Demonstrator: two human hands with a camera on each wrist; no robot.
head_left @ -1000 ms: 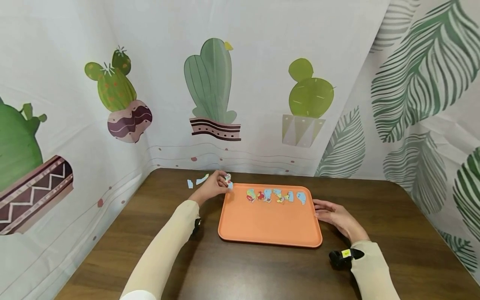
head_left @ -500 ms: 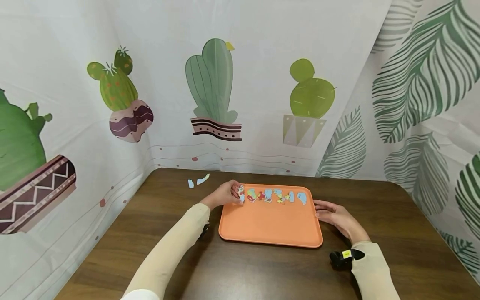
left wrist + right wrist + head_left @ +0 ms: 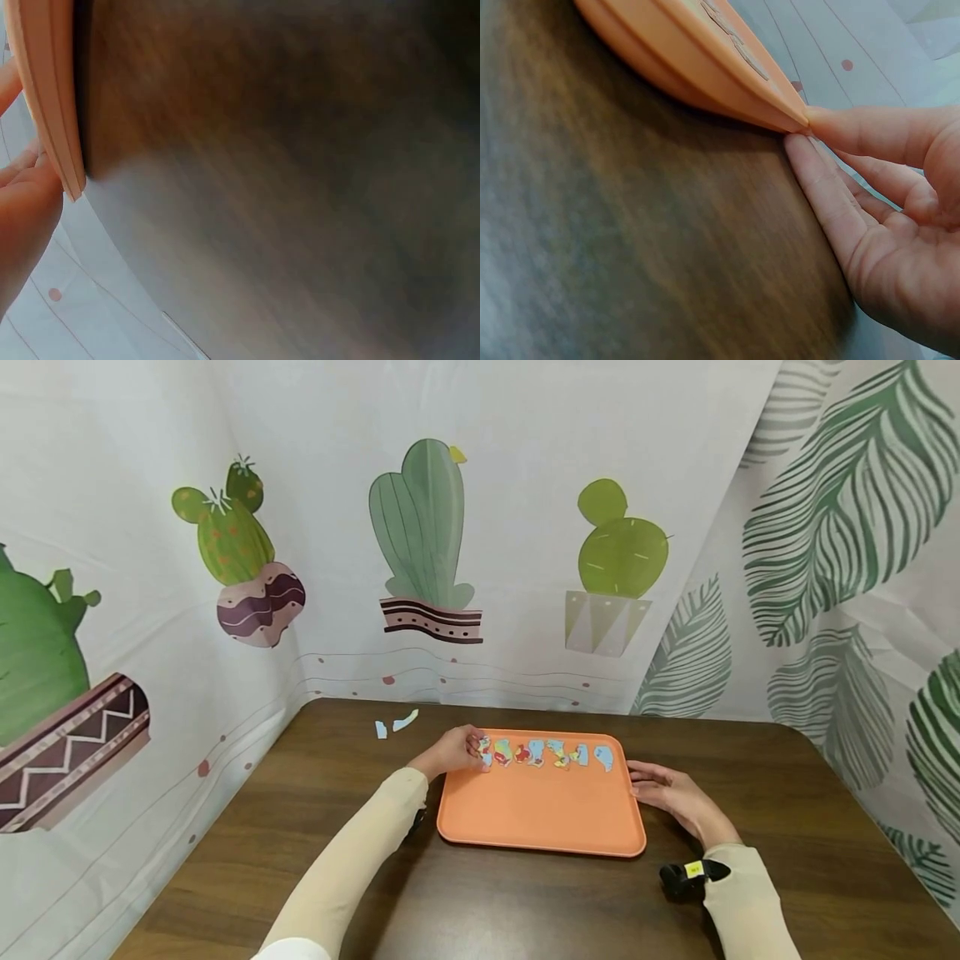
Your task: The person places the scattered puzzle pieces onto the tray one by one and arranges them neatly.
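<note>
My left hand (image 3: 455, 750) is over the left end of the orange tray (image 3: 540, 810), its thumb and fingers at a small printed puzzle piece (image 3: 485, 757) that lies at the left of a row. In the left wrist view, fingers of my left hand (image 3: 26, 202) show beside the tray's edge (image 3: 49, 90), and the piece is out of sight. Along the tray's far side are several more puzzle pieces (image 3: 536, 752), blue, red and yellow. My right hand (image 3: 678, 793) touches the tray's right rim with extended fingers; the right wrist view shows fingertips (image 3: 802, 146) against the edge.
Two pale blue puzzle pieces, one straight (image 3: 381, 729) and one curved (image 3: 405, 720), lie on the brown wooden table (image 3: 300, 827) left of the tray. A white cloth with printed cacti (image 3: 517, 527) hangs behind the table's far edge.
My left hand has carried the puzzle piece rightward and toward me, from beyond the tray's far left corner to the row's left end. The right hand stays at the rim.
</note>
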